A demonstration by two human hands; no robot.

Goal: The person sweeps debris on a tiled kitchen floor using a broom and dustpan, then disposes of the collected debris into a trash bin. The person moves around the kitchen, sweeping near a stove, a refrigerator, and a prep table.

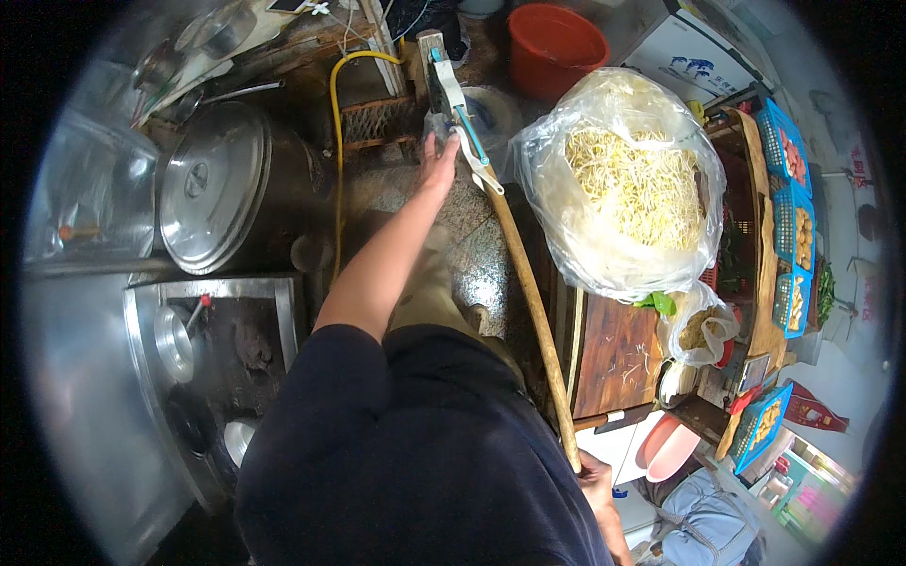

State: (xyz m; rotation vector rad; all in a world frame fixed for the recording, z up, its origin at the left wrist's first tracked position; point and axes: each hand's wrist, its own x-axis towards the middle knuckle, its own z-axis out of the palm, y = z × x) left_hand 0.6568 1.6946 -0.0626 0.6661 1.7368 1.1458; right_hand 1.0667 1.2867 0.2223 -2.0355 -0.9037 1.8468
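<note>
A long wooden handle (525,276) runs diagonally across my front, with a white fitting (447,85) and a light-blue rod (470,133) at its far end. What kind of tool head it carries is unclear. My right hand (596,475) grips the near end of the handle, low at my right side. Stretched forward, my left hand (439,166) has its fingers apart beside the white fitting; whether it touches it is hard to tell. A pale strap (473,163) hangs by the rod. Beyond my fingers stands a blurred round tub (494,110).
Bean sprouts (637,187) fill a clear plastic bag (545,212) at right, above a wooden board (616,354) bearing a knife (623,419). A large lidded pot (212,187) and a stove (283,311) stand left. A yellow hose (337,141) and red bucket (559,53) lie ahead. Another person (708,513) is lower right.
</note>
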